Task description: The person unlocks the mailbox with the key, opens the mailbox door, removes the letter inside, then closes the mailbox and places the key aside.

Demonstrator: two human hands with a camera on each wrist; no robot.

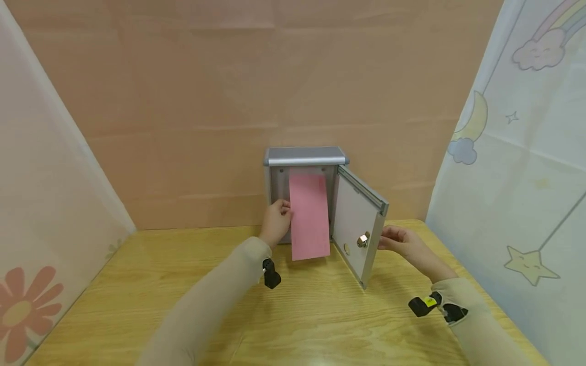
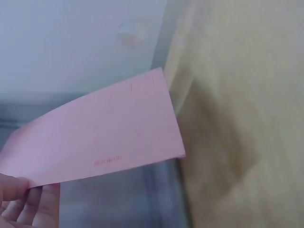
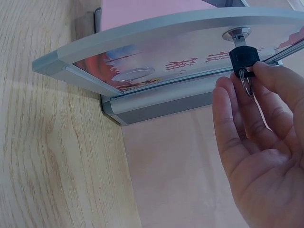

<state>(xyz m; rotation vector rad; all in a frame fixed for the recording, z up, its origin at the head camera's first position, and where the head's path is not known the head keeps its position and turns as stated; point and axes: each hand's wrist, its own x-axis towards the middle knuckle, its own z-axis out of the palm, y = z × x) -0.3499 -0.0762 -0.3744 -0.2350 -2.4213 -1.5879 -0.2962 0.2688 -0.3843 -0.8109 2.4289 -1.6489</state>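
Observation:
A pink envelope (image 1: 309, 218) hangs upright in front of the open compartment of a grey metal mailbox (image 1: 305, 156). My left hand (image 1: 276, 221) pinches its left long edge between thumb and fingers. Small print and two short lines mark the envelope (image 2: 109, 128) in the left wrist view. The mailbox door (image 1: 354, 218) is swung out to the right, its lock (image 1: 363, 240) showing on the inner face. On the door's outer side, my right hand (image 3: 266, 137) pinches a black-headed key (image 3: 244, 57) with a metal ring. The key sits in the lock.
The mailbox stands on a wooden table (image 1: 183, 284) against a brown-orange backdrop (image 1: 183, 101). Patterned white sheets (image 1: 517, 203) close off both sides. The open door juts toward the front, between my two arms.

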